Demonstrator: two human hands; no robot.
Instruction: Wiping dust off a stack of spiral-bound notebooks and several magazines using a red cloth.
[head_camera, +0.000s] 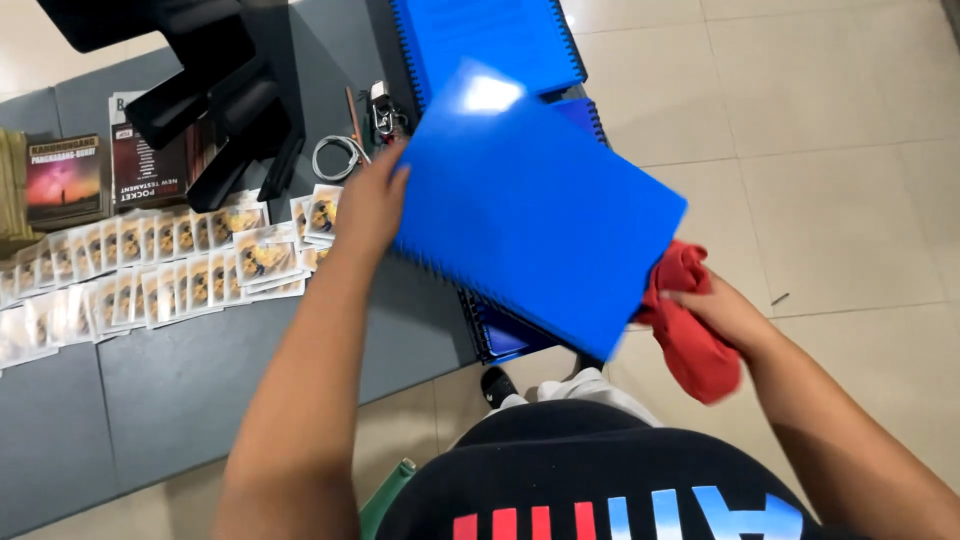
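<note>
My left grip pinches the blue cover; right grip clamps the red rag. Glossy plastic could slip onto the notebooks below.

The room is bright, with even light from above. A white shiny spot of glare sits near the top of the blue cover, so a lamp is overhead. The tile floor looks pale and a bit washed out. Soft dark shadows lie on the grey table under the black machine. The blue cover looks a little smeared at its edges. The small cards are fuzzy. Straight lines bend a bit near the picture's sides.
</note>
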